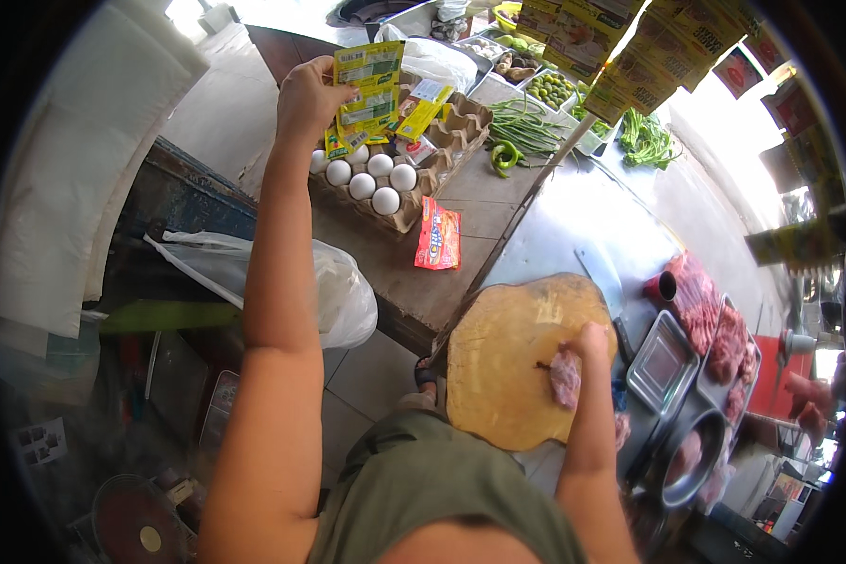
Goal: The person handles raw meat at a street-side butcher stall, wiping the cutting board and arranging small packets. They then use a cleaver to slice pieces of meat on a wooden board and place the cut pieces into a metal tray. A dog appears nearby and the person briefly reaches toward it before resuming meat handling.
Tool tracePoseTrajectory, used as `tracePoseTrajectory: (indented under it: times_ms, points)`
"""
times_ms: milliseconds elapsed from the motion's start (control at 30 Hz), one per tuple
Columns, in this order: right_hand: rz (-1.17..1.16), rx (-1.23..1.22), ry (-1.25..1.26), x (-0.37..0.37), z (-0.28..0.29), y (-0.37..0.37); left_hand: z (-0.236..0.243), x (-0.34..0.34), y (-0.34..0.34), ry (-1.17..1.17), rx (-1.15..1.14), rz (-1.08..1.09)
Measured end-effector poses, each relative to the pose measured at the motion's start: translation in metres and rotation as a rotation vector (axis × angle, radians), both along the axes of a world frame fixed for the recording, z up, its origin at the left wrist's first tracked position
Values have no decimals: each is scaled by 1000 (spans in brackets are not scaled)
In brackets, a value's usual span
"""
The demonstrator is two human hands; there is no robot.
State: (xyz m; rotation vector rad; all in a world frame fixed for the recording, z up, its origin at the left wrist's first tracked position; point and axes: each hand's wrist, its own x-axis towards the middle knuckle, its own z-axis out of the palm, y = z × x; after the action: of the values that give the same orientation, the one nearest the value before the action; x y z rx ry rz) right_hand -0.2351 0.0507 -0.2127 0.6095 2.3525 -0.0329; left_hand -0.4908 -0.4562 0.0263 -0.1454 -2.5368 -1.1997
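My left hand (310, 99) is raised over the egg tray, its thumb and fingers closed on a strip of yellow-and-green seasoning sachets (367, 89). Several white eggs (385, 200) fill the near part of the cardboard egg tray (461, 141); more yellow packets (421, 108) lie on its other cups. On the round wooden chopping block (498, 348), my right hand (589, 340) is closed at the top of a small plastic bag (565, 378) with something pinkish inside. The fingers of that hand are partly hidden.
A red snack packet (439, 235) lies beside the egg tray. Green beans (524, 127) and other vegetables are farther back. Right of the block are a knife (600, 277), a metal tray (664, 362), raw meat (694, 301) and a dark pan (691, 456). Sachet strips (667, 56) hang at upper right.
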Motion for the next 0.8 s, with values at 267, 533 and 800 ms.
tracePoseTrajectory:
  times_ms: [267,533,800]
  points:
    - [431,-217,744,-51,59,-209,-40,217,55,-396,302,-110]
    - [426,-444,1050,-86,27,-257,-122,288,69,-591,155,-5]
    - [-620,-1577,864,-98,30,-201,-185,225,89,-459,153,86]
